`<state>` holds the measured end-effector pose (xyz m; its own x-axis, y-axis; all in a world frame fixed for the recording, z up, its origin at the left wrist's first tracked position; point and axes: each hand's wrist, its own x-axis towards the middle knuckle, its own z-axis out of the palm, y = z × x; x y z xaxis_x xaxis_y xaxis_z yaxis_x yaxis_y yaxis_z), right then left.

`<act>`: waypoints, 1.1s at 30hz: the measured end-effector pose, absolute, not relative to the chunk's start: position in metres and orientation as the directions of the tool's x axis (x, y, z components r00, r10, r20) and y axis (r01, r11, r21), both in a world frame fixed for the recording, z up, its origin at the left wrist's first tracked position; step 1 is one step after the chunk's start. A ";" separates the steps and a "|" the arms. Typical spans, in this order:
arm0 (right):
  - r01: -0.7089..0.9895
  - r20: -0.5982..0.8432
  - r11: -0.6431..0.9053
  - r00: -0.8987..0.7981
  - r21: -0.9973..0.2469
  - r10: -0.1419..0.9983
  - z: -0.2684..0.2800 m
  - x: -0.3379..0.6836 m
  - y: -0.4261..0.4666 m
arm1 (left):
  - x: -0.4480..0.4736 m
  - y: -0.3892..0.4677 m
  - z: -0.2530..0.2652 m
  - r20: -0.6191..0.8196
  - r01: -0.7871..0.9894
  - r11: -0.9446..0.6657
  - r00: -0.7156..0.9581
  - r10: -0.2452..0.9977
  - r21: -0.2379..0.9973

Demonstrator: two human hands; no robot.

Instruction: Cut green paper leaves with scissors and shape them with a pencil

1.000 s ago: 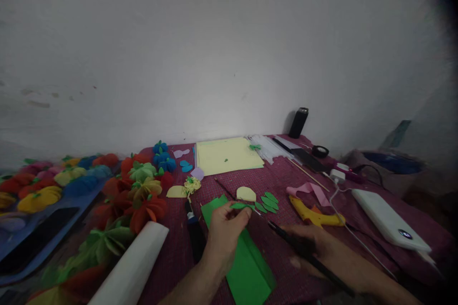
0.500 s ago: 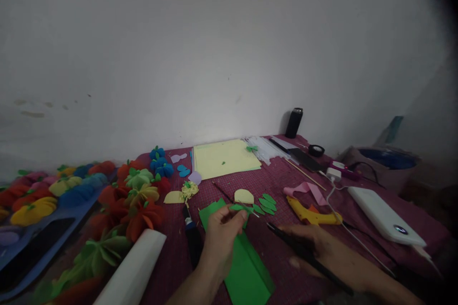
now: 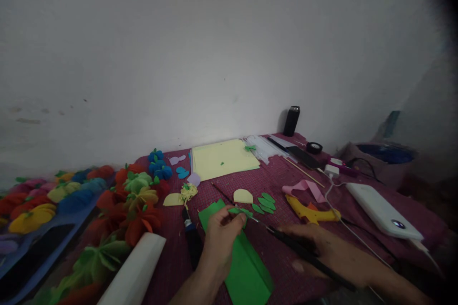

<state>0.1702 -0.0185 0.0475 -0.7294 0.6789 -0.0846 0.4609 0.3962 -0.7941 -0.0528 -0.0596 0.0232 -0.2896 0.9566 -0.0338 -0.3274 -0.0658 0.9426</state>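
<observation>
My left hand (image 3: 223, 228) pinches a small green leaf-shaped piece (image 3: 240, 211) between thumb and fingers, above a green sheet (image 3: 246, 269) on the table. In my right hand (image 3: 318, 248) is a slim black tool (image 3: 307, 252) with a thin metal tip, held like a pen. Its tip points left and reaches the leaf piece; whether it touches is too small to tell. Several cut green leaves (image 3: 265, 203) lie just beyond, beside a pale yellow half-round piece (image 3: 243, 196). A dark-handled tool (image 3: 192, 238) lies left of my left wrist.
Colourful flower-like pieces (image 3: 139, 200) crowd the left side, near a white roll (image 3: 134, 269). Pale yellow sheets (image 3: 223, 157) lie at the back by the wall. A yellow glue gun (image 3: 311, 212), pink ribbon (image 3: 304, 189), white power bank (image 3: 384, 209) and black bottle (image 3: 292, 121) are rightward.
The black tool's metal tip has come closer to the green leaf piece. My left hand keeps its pinch on the leaf. The view has shifted slightly.
</observation>
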 end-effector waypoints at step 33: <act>0.411 -0.071 0.409 -0.771 -0.815 0.633 0.048 0.168 -0.016 | -0.054 -0.059 0.019 -0.060 -0.340 -0.044 -0.291 0.955 0.939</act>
